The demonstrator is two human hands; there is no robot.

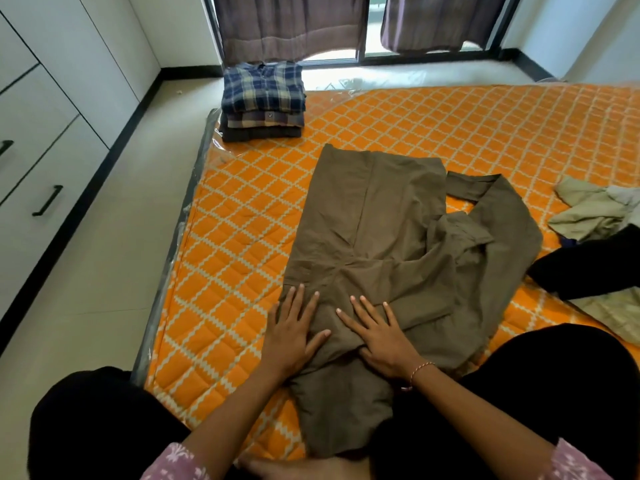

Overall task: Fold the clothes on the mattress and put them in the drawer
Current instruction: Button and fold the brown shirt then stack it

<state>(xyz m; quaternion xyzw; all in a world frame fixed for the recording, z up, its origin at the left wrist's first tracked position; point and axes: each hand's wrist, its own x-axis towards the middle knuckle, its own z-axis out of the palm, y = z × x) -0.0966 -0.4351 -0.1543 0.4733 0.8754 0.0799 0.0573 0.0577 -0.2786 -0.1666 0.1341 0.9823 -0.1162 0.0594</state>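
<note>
An olive-brown shirt [381, 230] lies spread on the orange quilted mattress [235, 244], one sleeve trailing to the right. My left hand [294, 334] presses flat on its near left part, fingers straight. Beside it, my right hand [381, 334] lies flat on the cloth with fingers spread. A stack of folded plaid shirts [263, 98] sits at the mattress's far left corner. White drawers [38, 181] with black handles line the left wall, all closed.
Unfolded beige clothes [595, 209] and a black garment [588, 268] lie at the right of the mattress. My legs in black fabric flank the shirt's near end. Pale floor runs between mattress and drawers. Curtains and a window stand beyond.
</note>
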